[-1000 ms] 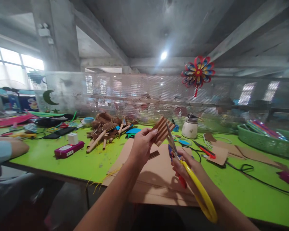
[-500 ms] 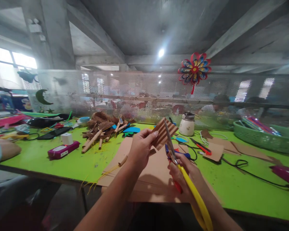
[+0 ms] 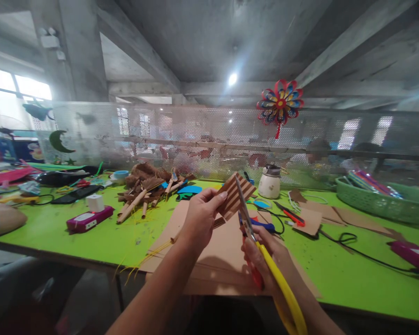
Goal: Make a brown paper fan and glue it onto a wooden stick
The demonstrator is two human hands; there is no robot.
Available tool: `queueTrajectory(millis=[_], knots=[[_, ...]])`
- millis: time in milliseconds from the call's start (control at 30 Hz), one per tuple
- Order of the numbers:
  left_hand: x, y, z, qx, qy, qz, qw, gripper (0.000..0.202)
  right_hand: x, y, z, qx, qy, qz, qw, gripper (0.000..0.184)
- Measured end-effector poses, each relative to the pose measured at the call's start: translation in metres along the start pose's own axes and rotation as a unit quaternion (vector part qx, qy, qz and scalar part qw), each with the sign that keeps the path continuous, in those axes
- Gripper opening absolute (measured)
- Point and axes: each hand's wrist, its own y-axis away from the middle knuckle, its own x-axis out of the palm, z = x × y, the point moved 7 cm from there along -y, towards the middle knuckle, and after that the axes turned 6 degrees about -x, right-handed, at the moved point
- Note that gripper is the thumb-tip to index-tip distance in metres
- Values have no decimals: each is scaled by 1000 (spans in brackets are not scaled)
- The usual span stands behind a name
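Over the green table point(image 3: 338, 265), above the near brown sheet point(image 3: 219, 265), the scissors point(image 3: 250, 227) overlap the striped card point(image 3: 231, 197); a clean cut likely wants the card steady and the blades following one line. The left hand point(image 3: 202, 211) pinches the card's left end, thumb uppermost, while the right hand point(image 3: 277, 251), nearer and rightward, curls round the scissors.

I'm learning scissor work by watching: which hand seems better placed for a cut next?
Probably the right hand: it holds the yellow-handled scissors, which overlap the striped cardboard in this view. The left hand pinches that piece, so seems suited to steadying.
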Motion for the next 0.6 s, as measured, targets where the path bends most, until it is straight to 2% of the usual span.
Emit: queueTrajectory(millis=[133,600], knots=[[0,0,-2,10,-3,-4,1000,17,0,2,5,-5,3,-11,1000,46],[1,-1,-1,8,20,11,1000,17,2,5,-1,21,-44,-13,999,47]])
